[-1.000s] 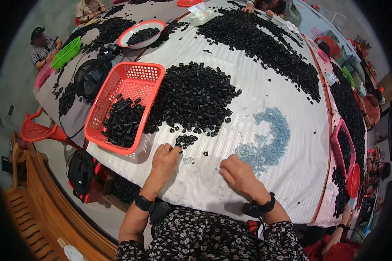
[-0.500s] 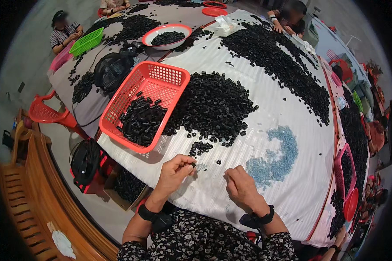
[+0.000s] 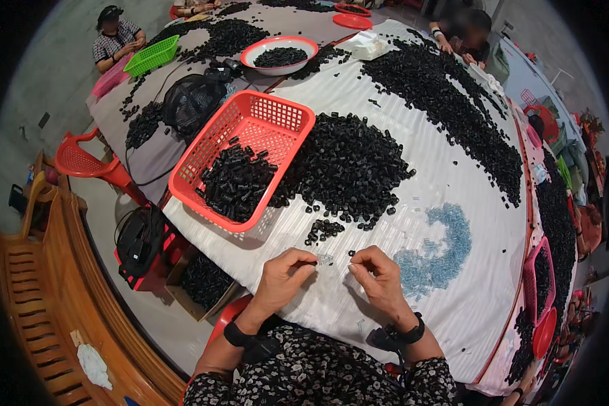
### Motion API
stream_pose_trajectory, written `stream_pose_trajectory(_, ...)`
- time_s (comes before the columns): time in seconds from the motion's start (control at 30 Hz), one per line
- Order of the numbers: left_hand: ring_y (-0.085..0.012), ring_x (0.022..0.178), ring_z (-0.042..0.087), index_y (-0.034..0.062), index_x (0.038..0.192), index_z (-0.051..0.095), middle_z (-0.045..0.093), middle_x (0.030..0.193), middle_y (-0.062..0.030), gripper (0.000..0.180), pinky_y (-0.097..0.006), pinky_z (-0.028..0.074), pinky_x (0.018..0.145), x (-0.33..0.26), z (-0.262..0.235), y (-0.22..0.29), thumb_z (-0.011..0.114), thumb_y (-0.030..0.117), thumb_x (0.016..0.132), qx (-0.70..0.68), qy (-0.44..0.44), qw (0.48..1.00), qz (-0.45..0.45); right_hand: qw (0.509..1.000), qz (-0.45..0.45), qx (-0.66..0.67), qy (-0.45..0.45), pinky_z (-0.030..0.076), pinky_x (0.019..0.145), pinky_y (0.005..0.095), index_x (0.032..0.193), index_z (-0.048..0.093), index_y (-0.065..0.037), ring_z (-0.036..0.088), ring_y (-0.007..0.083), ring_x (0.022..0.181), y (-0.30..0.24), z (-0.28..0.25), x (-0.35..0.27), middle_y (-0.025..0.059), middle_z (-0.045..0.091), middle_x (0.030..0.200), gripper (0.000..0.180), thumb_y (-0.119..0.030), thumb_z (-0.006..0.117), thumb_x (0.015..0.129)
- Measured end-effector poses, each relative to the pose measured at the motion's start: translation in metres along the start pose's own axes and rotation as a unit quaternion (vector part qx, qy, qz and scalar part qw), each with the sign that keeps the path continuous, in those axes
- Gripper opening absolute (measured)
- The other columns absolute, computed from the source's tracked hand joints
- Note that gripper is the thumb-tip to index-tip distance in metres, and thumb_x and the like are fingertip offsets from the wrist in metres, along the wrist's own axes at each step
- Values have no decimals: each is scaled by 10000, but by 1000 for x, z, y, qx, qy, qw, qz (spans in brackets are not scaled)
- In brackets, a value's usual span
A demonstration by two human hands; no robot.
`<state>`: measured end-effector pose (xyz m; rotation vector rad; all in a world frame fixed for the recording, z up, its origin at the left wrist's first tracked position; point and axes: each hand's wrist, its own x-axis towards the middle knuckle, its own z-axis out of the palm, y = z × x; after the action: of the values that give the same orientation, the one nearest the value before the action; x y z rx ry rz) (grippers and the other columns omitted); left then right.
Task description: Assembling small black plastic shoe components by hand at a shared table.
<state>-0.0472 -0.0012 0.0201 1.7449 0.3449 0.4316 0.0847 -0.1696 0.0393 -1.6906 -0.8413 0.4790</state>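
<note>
My left hand [image 3: 283, 277] is closed in a pinch over the white cloth, a small black cap-like piece [image 3: 312, 262] just showing at its fingertips. Facing it, my right hand [image 3: 379, 276] also pinches thumb against forefinger; what it holds, if anything, is too small to make out. One loose black piece [image 3: 352, 253] lies by the right fingertips. Between the hands are a few tiny clear bits [image 3: 325, 259]. Just beyond sits a little cluster of black pieces [image 3: 325, 231], in front of a large black heap [image 3: 358, 169]. Small clear-blue pieces [image 3: 446, 254] are spread beside my right hand.
A red plastic basket [image 3: 240, 227], partly filled with black pieces, stands at the heap's left. Farther off are a red-rimmed bowl [image 3: 279, 68], a green basket [image 3: 152, 57] and long black piles [image 3: 446, 108]. Other people sit around the table. A wooden bench [image 3: 40, 304] is at left.
My right hand has come nearer the left, its fingers now beside the loose black piece. The left hand has turned its fingertips toward the right hand. The whole view has shifted slightly.
</note>
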Motion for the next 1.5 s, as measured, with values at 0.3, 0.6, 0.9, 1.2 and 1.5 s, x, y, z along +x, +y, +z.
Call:
stream_pose_trajectory(0.3, -298, 712, 533, 31, 846, 585, 542, 738, -109, 131, -390, 439, 639, 16, 11, -27, 665, 31, 742, 309, 12, 939, 151, 997, 73, 27, 13, 422, 596, 223, 879, 577, -6, 492, 68, 660, 17, 0, -1, 8, 545, 739, 81, -66, 615, 840)
stream_pose_trajectory(0.6, -340, 783, 512, 26, 869, 551, 531, 822, -143, 155, -435, 422, 706, 54, 16, -36, 577, -25, 725, 367, -8, 917, 159, 979, 110, 172, 23, 363, 518, 175, 890, 555, -14, 427, 11, 589, 52, 7, 0, -45, 497, 681, 54, -54, 588, 875)
stream_pose_trajectory(0.9, -311, 761, 532, 27, 867, 588, 543, 758, -137, 138, -409, 433, 681, 72, 19, -37, 653, 76, 755, 302, 26, 948, 96, 991, 85, 100, 26, 358, 531, 180, 894, 566, -13, 405, 17, 611, 57, 7, 2, -46, 484, 699, 65, -60, 600, 865)
stream_pose_trajectory(1.2, -314, 755, 537, 35, 801, 611, 554, 749, -134, 131, -423, 439, 668, 79, 25, -47, 687, 119, 734, 388, 51, 914, 109, 991, 93, 94, 24, 359, 537, 187, 884, 568, -8, 402, 26, 611, 52, 8, -2, -33, 483, 713, 61, -58, 596, 861)
stream_pose_trajectory(1.5, -164, 701, 591, 3, 905, 604, 622, 812, -87, 97, -248, 465, 645, 40, 6, -11, 600, 55, 823, 59, 4, 998, -5, 982, 99, 156, 48, 420, 557, 204, 931, 566, -7, 495, 53, 625, 58, 14, -4, 1, 536, 751, 66, -53, 558, 884)
